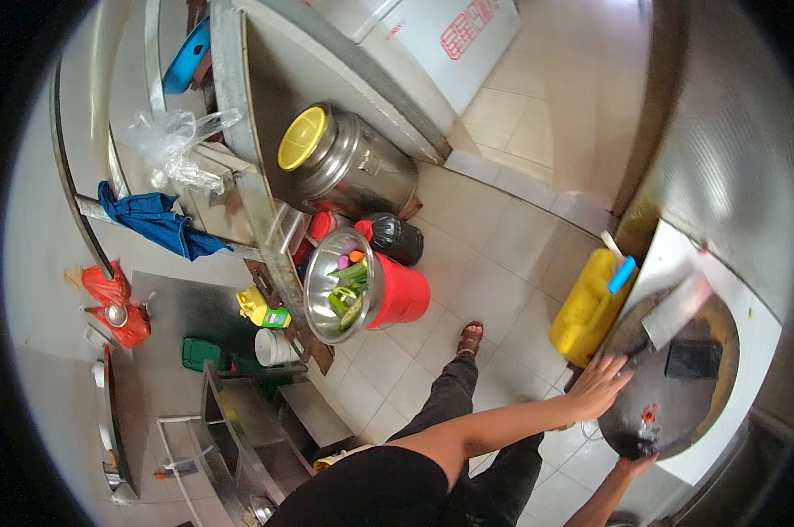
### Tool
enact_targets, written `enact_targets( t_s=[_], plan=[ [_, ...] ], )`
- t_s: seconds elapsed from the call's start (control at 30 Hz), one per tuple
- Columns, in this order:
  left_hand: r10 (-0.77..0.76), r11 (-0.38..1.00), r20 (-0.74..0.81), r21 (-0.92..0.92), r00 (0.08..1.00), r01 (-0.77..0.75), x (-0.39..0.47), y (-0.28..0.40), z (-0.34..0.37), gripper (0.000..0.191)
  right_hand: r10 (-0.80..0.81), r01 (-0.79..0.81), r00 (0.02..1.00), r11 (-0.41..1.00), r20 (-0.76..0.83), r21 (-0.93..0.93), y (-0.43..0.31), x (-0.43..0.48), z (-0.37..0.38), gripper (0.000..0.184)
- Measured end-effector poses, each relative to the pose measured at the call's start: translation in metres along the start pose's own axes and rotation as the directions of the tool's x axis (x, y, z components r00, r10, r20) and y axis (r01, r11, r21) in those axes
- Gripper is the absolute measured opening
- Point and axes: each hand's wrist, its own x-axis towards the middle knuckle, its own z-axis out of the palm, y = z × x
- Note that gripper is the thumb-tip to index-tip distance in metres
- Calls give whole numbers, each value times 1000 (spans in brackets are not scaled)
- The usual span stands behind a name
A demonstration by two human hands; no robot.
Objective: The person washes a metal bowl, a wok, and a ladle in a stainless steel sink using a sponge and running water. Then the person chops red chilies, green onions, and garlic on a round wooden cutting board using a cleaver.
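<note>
A round dark chopping board [690, 415] lies on a white surface at the right. On it are a cleaver [677, 309], a black flat object [693, 360] resembling a phone, and small red pieces [648, 414]. My left hand [598, 388] is at the board's near edge, its fingertips beside the cleaver's dark handle; whether they touch it is unclear. My right hand [636, 466] is at the board's lower rim in the picture, with its fingers partly hidden; I cannot tell its grip.
A yellow jug [584, 306] stands beside the board. A steel bowl of vegetables [311, 300] sits on a red bucket [403, 292] across the tiled floor. Behind are a steel container with a yellow lid [377, 165], a dark jug [400, 240] and a metal rack [225, 441].
</note>
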Motion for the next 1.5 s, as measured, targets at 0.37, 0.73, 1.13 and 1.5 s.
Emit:
enact_targets(
  t_s=[0.37, 0.73, 1.13, 1.5],
  plan=[
    [-691, 723, -87, -107, 718, 682, -261, -308, -325, 25, -180, 91, 983, 346, 29, -934, 64, -176, 56, 38],
    [-665, 740, -405, -249, 627, 625, -102, -379, -528, 21, -11, 797, 471, -423, 882, -431, 159, -318, 413, 28],
    [-24, 999, -301, -34, 953, 15, 373, -343, -705, 27, 395, 864, 269, 306, 879, -401, 193, -334, 897, 32],
    [-592, 801, -596, -507, 543, 317, 579, -610, -778, 27, 3, 656, 682, -445, 731, -610, 75, -172, 1007, 36]
  ],
)
